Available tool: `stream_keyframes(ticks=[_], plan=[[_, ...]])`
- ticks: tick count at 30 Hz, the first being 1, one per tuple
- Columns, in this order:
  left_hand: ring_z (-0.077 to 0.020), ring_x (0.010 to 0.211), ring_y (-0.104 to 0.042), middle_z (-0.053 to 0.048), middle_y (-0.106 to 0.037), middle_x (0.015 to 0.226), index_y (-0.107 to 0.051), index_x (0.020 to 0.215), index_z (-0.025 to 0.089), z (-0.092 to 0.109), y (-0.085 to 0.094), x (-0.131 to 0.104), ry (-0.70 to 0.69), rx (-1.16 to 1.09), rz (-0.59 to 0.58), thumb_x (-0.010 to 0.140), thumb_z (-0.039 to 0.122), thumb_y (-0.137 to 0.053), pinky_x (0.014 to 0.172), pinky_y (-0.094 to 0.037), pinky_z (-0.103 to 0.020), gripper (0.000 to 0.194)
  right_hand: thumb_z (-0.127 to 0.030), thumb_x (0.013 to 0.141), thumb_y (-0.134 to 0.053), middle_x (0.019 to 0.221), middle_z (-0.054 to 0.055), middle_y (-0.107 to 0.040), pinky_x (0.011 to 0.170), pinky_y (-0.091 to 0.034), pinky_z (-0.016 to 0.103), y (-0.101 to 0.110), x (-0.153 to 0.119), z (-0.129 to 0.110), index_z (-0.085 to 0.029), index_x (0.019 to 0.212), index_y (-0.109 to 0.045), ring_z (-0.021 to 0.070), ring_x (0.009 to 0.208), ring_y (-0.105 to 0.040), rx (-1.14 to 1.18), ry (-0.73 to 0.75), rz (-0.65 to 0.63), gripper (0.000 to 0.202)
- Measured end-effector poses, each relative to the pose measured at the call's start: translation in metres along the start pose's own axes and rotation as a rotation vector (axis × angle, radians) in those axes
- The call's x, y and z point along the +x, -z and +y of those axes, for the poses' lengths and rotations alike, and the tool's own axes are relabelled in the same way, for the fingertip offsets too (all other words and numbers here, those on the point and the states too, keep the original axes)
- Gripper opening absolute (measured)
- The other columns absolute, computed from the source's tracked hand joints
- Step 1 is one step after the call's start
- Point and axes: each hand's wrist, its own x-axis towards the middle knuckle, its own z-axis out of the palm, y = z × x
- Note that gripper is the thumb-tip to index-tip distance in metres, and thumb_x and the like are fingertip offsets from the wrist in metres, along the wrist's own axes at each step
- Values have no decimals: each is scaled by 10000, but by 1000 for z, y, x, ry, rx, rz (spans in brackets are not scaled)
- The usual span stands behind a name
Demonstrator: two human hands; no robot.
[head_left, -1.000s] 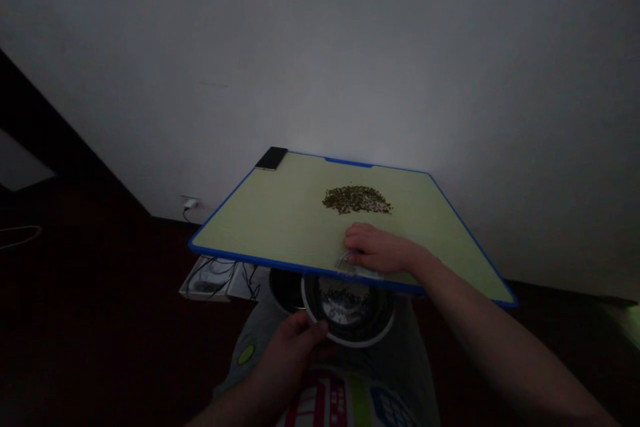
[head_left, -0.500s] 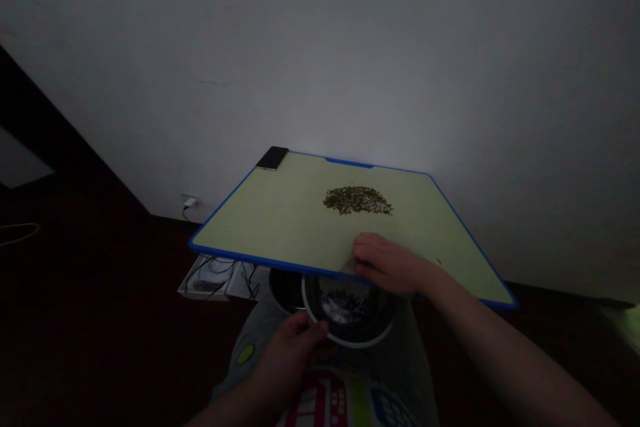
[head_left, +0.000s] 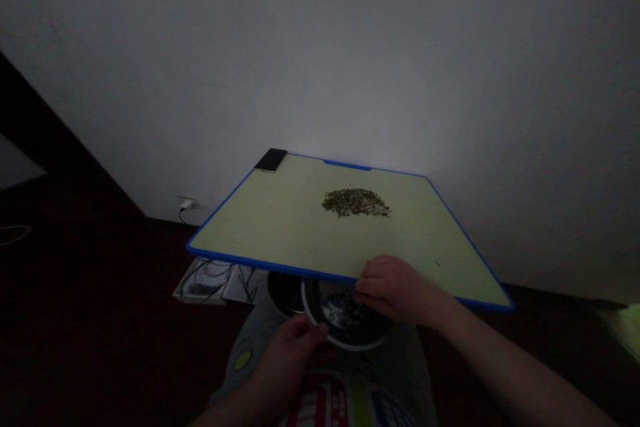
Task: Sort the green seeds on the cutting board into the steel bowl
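Observation:
Below the table's front edge, my left hand grips the near left rim of a white-rimmed bowl, thumb on top. Dark small bits lie inside the bowl; their kind is hard to make out in the dim light. My right hand is over the bowl's far right side at the table edge, its fingers curled together. Whatever may be between those fingers is hidden. On the pale, blue-edged table a flat heap of small brown-green grains is spread beyond my right hand.
A dark phone lies at the table's far left corner. A second dark bowl sits under the front edge, beside a box with cables. One small dark sliver is on the table's right. A wall stands behind.
My right hand has moved back from the tabletop toward me and down over the bowl. My left hand keeps its hold on the rim. The view has shifted slightly.

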Motion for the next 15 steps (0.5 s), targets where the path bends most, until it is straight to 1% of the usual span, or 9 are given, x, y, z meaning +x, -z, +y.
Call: stream_keyframes(ticks=[3, 5, 6, 9, 11, 13, 14, 15], plan=[[-197, 801, -732, -26, -806, 867, -727, 840, 202, 0, 0, -1, -10, 18, -1, 726, 303, -749, 781, -543, -298, 154, -367, 953, -512, 686, 26, -630, 635, -337, 288, 0, -1, 2, -211, 858, -691, 146, 664, -548, 24, -12, 23, 256], [-184, 784, -726, -10, -801, 843, -731, 840, 210, 1, 0, -1, -11, 23, 1, 735, 301, -740, 791, -545, -293, 140, -378, 961, -496, 699, 31, -646, 629, -351, 276, 6, -3, 7, -204, 888, -705, 141, 666, -564, 70, -65, 40, 281], [-173, 752, -721, 0, -797, 818, -730, 837, 215, 2, -1, -2, -4, 26, 6, 735, 298, -739, 766, -548, -285, 132, -383, 963, -489, 698, 34, -649, 625, -358, 270, 9, -5, 10, -199, 891, -709, 140, 665, -569, 92, -102, 40, 296], [-154, 652, -698, 16, -777, 734, -721, 819, 222, 3, -1, -1, 49, 37, 28, 718, 302, -750, 665, -546, -263, 132, -410, 951, -501, 703, 37, -661, 628, -388, 257, 19, -15, 25, -196, 908, -719, 143, 673, -585, 176, -248, 57, 308], [-170, 703, -711, -10, -784, 773, -722, 837, 206, 3, -1, 3, 58, 44, 6, 708, 315, -760, 697, -553, -276, 173, -436, 923, -531, 731, 41, -681, 619, -412, 255, 23, -24, 40, -194, 894, -720, 148, 668, -594, 272, -397, 141, 309], [-199, 814, -723, -55, -792, 862, -724, 859, 175, 3, -3, 9, 43, 54, -42, 699, 313, -771, 773, -556, -299, 217, -445, 888, -550, 771, 49, -700, 629, -442, 267, 23, -36, 56, -191, 877, -717, 162, 689, -611, 350, -542, 238, 304], [-212, 850, -722, -77, -791, 899, -723, 863, 160, 2, -5, 14, 43, 67, -58, 692, 306, -777, 788, -557, -310, 231, -453, 869, -559, 766, 49, -700, 620, -446, 274, 22, -41, 63, -191, 864, -713, 168, 682, -608, 369, -605, 280, 304], [-221, 842, -724, -92, -789, 895, -720, 859, 146, 0, -7, 19, 54, 82, -64, 684, 292, -783, 774, -562, -319, 237, -461, 850, -565, 759, 50, -696, 613, -448, 281, 21, -47, 71, -190, 850, -708, 172, 676, -603, 378, -655, 322, 306]])
